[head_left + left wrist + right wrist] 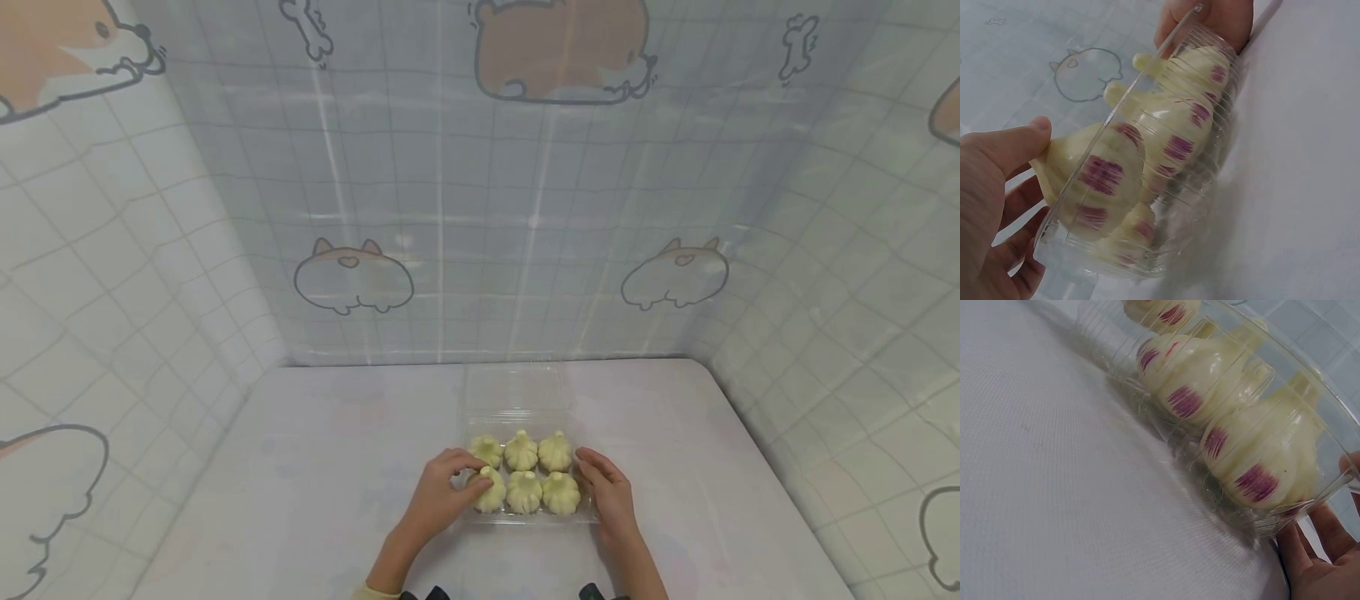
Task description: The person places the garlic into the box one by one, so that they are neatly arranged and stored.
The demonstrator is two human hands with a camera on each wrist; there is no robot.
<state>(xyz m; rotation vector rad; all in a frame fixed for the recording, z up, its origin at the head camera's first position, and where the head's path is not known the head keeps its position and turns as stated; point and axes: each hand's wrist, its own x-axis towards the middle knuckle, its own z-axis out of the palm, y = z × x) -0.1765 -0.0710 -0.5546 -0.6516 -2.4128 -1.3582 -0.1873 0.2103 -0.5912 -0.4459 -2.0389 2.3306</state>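
Observation:
My left hand (442, 492) pinches the stem of a garlic bulb (1100, 181) between thumb and fingers. This pale bulb with purple streaks sits in the front-left place of a clear plastic clamshell box (536, 518). Several more garlic bulbs (556, 452) fill the box in two rows, stems up. At the box's right side, my right hand (611, 496) holds the wall and corner, fingers along the outside and thumb near the rim. Part of that hand is cut off in the right wrist view.
The box's clear lid (516, 389) lies opened back, away from me. A pale cloth-like surface covers the table (322, 467). Curtains with a grid and cartoon dogs (480, 192) stand behind and on both sides.

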